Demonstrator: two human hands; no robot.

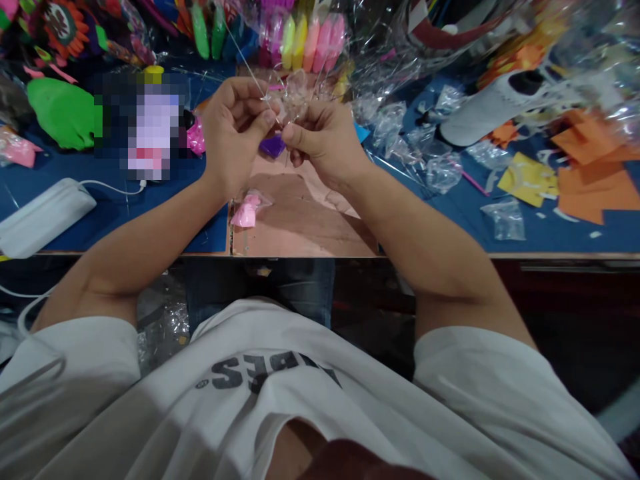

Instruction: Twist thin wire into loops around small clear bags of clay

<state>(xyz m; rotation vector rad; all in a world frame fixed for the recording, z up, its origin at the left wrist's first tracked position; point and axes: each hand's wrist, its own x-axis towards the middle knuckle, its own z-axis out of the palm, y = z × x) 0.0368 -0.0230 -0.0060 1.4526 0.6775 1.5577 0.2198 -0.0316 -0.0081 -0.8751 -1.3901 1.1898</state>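
Observation:
Both hands meet above a brown board (305,230) at the table's near edge. With thumb and fingertips together, my left hand (225,137) pinches a thin silvery wire (246,57), which runs up and to the left. My right hand (330,143) is closed in a pinch on the same thin wirework, close to the left fingertips. How the strands join between the fingers is too fine to make out. Just below the fingertips lies a purple piece (273,146). Nearer me, a pink lump in clear plastic (247,210) rests on the board.
Bright packets (300,43) stand at the back. To the left are a green lump (65,113), a blurred-out phone (153,127) and a white power bank (47,217) with its cable. Crumpled clear bags (443,170), a white shoe-like object (485,110) and orange sheets (595,187) lie right.

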